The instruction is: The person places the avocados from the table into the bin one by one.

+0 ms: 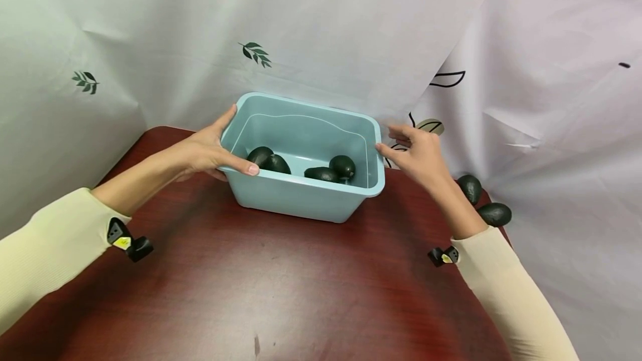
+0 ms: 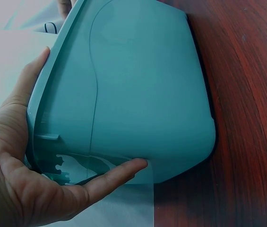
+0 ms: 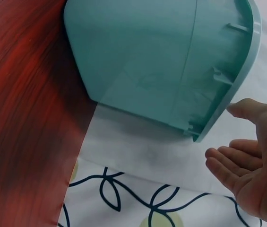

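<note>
A light blue plastic bin (image 1: 291,196) stands at the back of the table with several dark green avocados (image 1: 343,166) on its floor. At its left end my left hand (image 1: 205,149) grips the rim, the thumb lying over the near edge and other fingers under the lip. The left wrist view has that hand (image 2: 38,179) spread about the bin's corner. My right hand (image 1: 418,155) is by the right end, its thumb tip at the rim. In the right wrist view, this hand's (image 3: 251,156) other fingers are loosely bent, away from the bin wall (image 3: 138,61).
Two more avocados (image 1: 495,214) lie at the table's right edge, beyond my right forearm. The reddish-brown wooden table (image 1: 281,283) stretches in front of the bin. Close behind the bin hangs a white cloth (image 1: 331,32) with leaf prints.
</note>
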`<state>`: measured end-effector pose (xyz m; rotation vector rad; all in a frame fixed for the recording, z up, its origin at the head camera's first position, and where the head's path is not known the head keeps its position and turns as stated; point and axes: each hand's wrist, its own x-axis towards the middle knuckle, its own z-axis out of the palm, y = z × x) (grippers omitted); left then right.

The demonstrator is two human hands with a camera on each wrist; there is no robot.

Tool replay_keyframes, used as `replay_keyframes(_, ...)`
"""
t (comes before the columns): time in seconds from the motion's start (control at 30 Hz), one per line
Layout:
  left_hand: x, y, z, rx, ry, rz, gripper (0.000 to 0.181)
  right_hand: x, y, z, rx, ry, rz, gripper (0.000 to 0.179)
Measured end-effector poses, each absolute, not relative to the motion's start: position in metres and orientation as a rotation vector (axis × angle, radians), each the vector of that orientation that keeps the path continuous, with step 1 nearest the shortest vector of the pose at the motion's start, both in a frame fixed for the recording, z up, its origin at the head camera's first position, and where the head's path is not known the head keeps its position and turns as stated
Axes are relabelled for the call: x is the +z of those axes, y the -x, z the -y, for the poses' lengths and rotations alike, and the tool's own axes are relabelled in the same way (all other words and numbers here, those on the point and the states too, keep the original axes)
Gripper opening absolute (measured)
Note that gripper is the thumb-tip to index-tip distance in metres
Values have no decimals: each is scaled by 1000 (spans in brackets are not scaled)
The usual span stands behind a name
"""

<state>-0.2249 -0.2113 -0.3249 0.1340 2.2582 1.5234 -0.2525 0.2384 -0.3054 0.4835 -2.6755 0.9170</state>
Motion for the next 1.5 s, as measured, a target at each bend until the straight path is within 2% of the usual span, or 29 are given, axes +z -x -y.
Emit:
replay_keyframes(0.9, -325, 226, 211, 1504, -144, -2268, 154, -323, 239, -292, 877, -268, 2685, 55)
replay_keyframes(1.5, -326, 226, 212, 1508, -148, -2262, 153, -337, 242, -324, 909, -152, 2713, 63)
